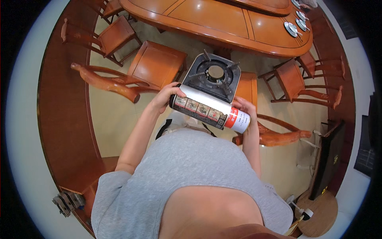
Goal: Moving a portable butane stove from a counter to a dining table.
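Observation:
A portable gas stove [206, 86] is held in the air in front of my body, tilted, its burner [215, 72] facing up. My left hand [167, 97] grips the left end of its housing, thumb over the top. A red and white gas canister [238, 121] sticks out of the housing's right end. My right hand [246, 107] is at that end, fingers against the stove's side edge and palm beside the canister. Parts of the right fingers are hidden behind the stove. How firmly they press the canister cannot be seen.
A large wooden table [209, 22] lies ahead, with plates [291, 29] at its right. Wooden chairs [158, 62] stand close by, one chair [288, 79] farther right. A black panel [326, 158] leans near a round wooden top [319, 213]. Metal objects [68, 203] lie lower left.

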Demonstrator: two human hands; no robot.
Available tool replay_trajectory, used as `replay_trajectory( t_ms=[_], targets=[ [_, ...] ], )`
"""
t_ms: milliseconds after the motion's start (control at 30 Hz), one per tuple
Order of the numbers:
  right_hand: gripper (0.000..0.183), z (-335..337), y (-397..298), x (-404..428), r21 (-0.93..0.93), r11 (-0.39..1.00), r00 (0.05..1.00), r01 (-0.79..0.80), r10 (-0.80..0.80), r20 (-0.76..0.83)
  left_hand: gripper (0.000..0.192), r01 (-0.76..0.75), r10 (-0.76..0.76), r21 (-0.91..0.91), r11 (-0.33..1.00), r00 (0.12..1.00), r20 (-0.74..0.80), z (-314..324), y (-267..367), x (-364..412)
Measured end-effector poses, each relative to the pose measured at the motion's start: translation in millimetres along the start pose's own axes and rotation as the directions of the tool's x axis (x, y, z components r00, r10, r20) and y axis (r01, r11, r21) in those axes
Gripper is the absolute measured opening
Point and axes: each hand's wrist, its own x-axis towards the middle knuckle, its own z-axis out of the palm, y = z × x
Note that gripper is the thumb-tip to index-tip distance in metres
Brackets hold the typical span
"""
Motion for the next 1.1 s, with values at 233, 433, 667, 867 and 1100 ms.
replay_trajectory(
  t_ms=[233, 433, 667, 867, 1100],
  targets=[
    [0.035, 27.3, -5.5, -5.8, 0.102, 0.992, 0.996, -0.074, 0.077, -0.034, 0.036, -0.017, 0.018, 0.041, 0.999, 0.999, -0.033, 0.7, 10.1, -6.8],
    [0.038, 32.9, -25.6, 4.3, 0.013, 0.999, 0.997, -0.04, 0.039, 0.067, 0.033, -0.075, 0.045, -0.197, 0.977, 0.987, -0.153, 12.3, -2.0, -23.1],
    [0.035, 23.7, -35.4, 26.1, -0.131, 0.988, 0.984, -0.08, 0.099, 0.148, 0.034, -0.223, 0.139, -0.303, 0.926, 0.951, -0.276, 28.0, -23.3, -40.1],
    [0.032, 29.2, -38.9, 33.2, -0.171, 0.97, 0.958, -0.175, 0.208, 0.198, 0.032, -0.223, 0.092, -0.342, 0.913, 0.928, -0.36, 40.2, -34.6, -54.0],
    [0.029, 22.0, -36.1, 38.4, -0.05, 0.978, 0.936, -0.202, 0.208, 0.282, 0.037, -0.227, 0.14, -0.305, 0.925, 0.949, -0.281, 34.9, -29.0, -46.8]
  ],
)
